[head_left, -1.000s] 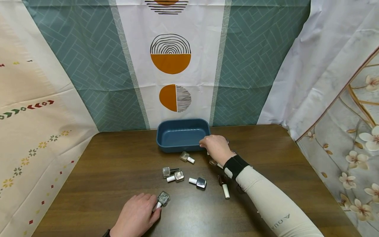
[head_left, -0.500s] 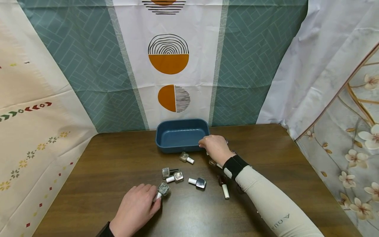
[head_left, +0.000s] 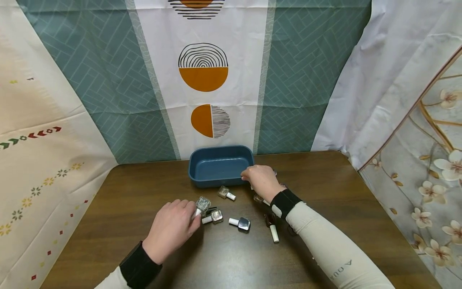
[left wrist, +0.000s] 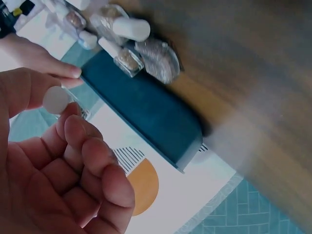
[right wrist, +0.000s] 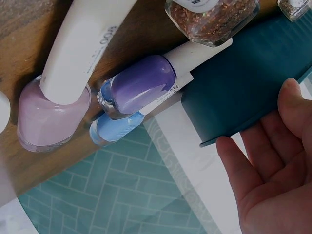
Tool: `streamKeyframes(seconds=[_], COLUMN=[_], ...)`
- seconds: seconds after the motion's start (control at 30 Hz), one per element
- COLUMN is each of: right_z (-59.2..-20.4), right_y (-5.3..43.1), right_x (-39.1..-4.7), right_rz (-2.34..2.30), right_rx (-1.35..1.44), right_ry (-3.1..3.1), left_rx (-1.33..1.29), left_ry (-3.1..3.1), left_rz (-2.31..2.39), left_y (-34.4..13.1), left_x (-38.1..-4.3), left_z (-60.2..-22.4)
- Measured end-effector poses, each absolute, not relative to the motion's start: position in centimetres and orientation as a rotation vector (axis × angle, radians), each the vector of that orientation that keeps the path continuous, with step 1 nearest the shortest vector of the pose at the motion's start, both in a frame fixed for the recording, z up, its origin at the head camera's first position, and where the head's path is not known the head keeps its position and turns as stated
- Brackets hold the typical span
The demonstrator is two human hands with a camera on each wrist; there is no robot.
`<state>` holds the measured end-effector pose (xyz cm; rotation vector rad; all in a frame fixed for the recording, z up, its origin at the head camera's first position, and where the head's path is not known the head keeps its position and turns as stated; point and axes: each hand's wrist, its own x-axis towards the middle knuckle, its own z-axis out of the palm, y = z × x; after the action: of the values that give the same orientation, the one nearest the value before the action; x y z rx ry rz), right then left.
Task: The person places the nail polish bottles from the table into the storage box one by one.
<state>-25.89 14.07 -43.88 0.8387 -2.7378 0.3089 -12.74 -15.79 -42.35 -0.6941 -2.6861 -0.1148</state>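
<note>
My left hand (head_left: 173, 224) pinches the white cap of a silver glitter nail polish bottle (head_left: 203, 203), held just above the table at the left of the group. In the left wrist view that cap (left wrist: 56, 100) sits between thumb and forefinger, while the other fingers curl loosely. At the back stands a blue tray (head_left: 221, 164) with nothing in it. My right hand (head_left: 263, 180) holds the tray's right end; in the right wrist view, thumb and fingers lie at its rim. Under the left hand's bottle, another polish bottle with a black cap is mostly hidden.
On the table lie a glitter bottle (head_left: 217, 216), a dark bottle (head_left: 244, 224), a gold glitter bottle (head_left: 223, 192) and a brown bottle (head_left: 270, 219). Purple (right wrist: 146, 83), lilac (right wrist: 53, 117) and light blue (right wrist: 114, 127) bottles lie near the right hand. Curtains hang behind.
My left hand has lifted the silver glitter nail polish bottle and carried it forward toward the tray. The right hand stays at the tray's end. The view shifts slightly.
</note>
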Motion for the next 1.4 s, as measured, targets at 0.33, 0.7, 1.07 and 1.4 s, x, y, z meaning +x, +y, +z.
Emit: streamKeyframes(seconds=[0.33,0.7,1.07,1.4], right_z=[-43.9,-43.9,-43.8,-44.0], right_y=[14.2,14.3,14.1,13.7], right_x=[-25.7,-25.8,-25.8,-25.8], right_rz=[0.336,0.324,0.323,0.347], right_rx=[0.827,0.821,0.818,0.809], right_ry=[-2.761,-2.745,-2.754,-2.787], left_rx=[-0.637,-0.617,-0.576,-0.527], left_ry=[-2.654,-2.629,-2.631,-2.676], left_rz=[-0.189,-0.19,-0.177,-0.152], left_y=[-15.2,-14.7,-14.1,-13.8], left_x=[-16.3,-19.0,-21.9,-23.9], left_z=[-42.1,-41.8,-41.8,-41.9])
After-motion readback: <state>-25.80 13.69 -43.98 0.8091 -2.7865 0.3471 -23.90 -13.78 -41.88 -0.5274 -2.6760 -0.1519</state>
